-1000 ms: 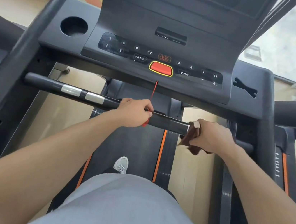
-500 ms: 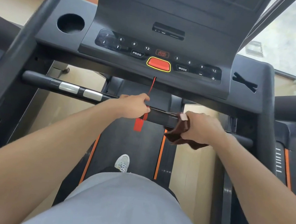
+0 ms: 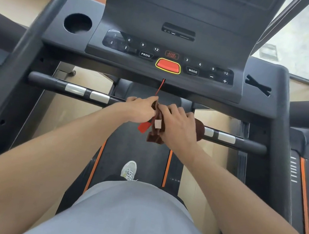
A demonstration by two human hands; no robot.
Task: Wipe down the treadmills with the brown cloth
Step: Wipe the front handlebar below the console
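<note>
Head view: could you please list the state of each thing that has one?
brown cloth: wrapped over the handlebar, gripped by the right hand
left hand: gripping the handlebar
red safety clip: hanging below the bar on its cord
cup holder: nothing visible inside

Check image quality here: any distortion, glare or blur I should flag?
Head view: wide-angle bending curves the handlebar and console; the window at upper right is washed out and smeared; button labels read sharply; hands and brown cloth only slightly soft.
</note>
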